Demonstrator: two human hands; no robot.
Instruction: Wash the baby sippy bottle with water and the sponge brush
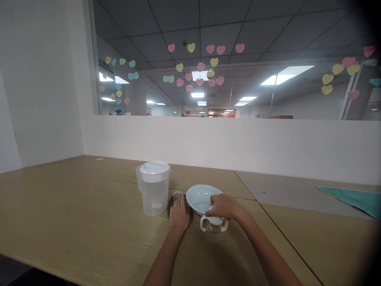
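My right hand (225,207) grips the top of a clear sippy cup (214,229) with two white handles and red print on its side. The fingers cover much of its white lid. My left hand (179,214) reaches over a dark round dish (170,212), its fingers stretched out and lying against it. By those fingertips is a small clear rounded piece (177,194), partly hidden. Just behind the cup lies a pale blue-white plate (198,191). A translucent pitcher (154,194) with a white lid (154,167) stands upright left of the dish.
The brown tabletop (74,206) has seams running across it. A green cloth (354,199) lies on the grey section (285,190) at right. Behind the table rises a white wall (208,143) with a window above, dotted with heart-shaped notes (201,66).
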